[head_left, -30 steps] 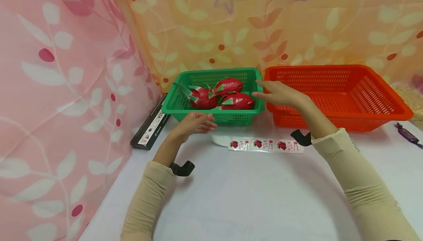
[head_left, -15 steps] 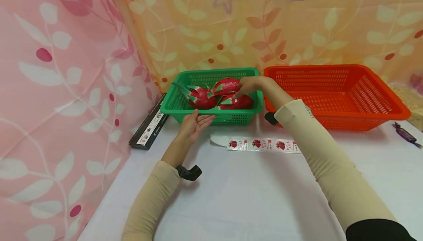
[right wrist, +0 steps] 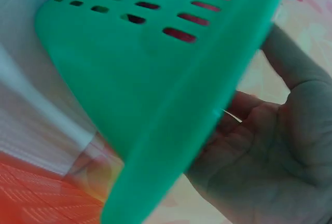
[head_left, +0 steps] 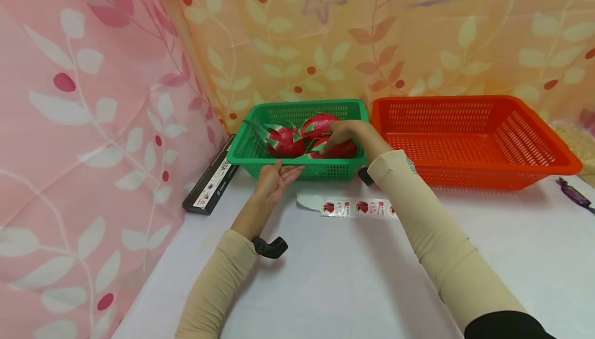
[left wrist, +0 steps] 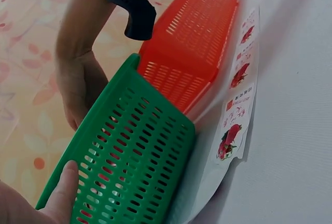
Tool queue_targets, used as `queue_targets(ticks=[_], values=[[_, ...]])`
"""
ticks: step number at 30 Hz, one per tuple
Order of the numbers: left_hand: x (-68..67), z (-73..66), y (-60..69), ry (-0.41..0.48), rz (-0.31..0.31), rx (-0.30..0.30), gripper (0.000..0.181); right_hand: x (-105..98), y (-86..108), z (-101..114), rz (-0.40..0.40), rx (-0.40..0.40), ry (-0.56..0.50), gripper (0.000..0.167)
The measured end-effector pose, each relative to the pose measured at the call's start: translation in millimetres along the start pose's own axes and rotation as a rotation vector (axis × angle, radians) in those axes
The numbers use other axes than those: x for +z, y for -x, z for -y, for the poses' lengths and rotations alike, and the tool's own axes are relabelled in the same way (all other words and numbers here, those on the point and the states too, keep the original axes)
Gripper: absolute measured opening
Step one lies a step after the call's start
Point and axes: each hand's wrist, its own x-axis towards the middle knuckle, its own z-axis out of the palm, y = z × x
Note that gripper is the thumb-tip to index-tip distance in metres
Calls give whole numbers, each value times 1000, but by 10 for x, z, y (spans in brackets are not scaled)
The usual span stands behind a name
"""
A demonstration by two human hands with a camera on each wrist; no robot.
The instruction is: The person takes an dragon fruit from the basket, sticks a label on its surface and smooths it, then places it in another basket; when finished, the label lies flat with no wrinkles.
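Observation:
Three red dragon fruits with green-tipped scales lie in a green basket (head_left: 246, 161); the left one (head_left: 285, 145) is uncovered. Reaching over the basket's right side, the right hand (head_left: 349, 133) has its fingers bent over the front right fruit (head_left: 341, 150). In the right wrist view the basket's rim (right wrist: 171, 146) hides the fingertips of that hand (right wrist: 270, 146). The left hand (head_left: 273, 180) is at the front wall, palm turned up and fingers extended. Its thumb touches the basket (left wrist: 129, 151) near the rim, as the left wrist view shows of this hand (left wrist: 52, 203).
Right of the green basket stands an empty orange-red basket (head_left: 483, 168). A white-handled piece (head_left: 309, 201) and a strip of fruit labels (head_left: 358, 208) lie in front. A long black box (head_left: 211, 186) is at the left, a purple wrapped item (head_left: 574, 193) at the far right.
The right hand has moved left and down into the green basket, onto the front right fruit. The left hand has turned palm up and come against the basket's front.

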Motion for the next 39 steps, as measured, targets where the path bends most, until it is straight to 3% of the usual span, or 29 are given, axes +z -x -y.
queue_targets(ticks=[9,13,20,24,28,34,39], values=[[14,1,2,-5,-6,-6,46,88,-59,7,-78,21,68,75],[26,-17,-4,15,8,-21,45,86,-80,-27,-141,-40,102,65],[8,-22,-2,24,23,-28,47,106,-116,-99,-219,-109,49,37],[-4,-10,10,20,22,-21,48,134,-142,-132,-249,-147,13,32],[-12,-6,17,24,19,-23,47,149,-160,-163,-259,-166,-25,39],[-19,-2,10,17,25,-13,48,157,-170,-202,-293,-196,-58,65],[-18,-3,8,10,26,-14,47,135,-152,-229,-311,-190,-87,67]])
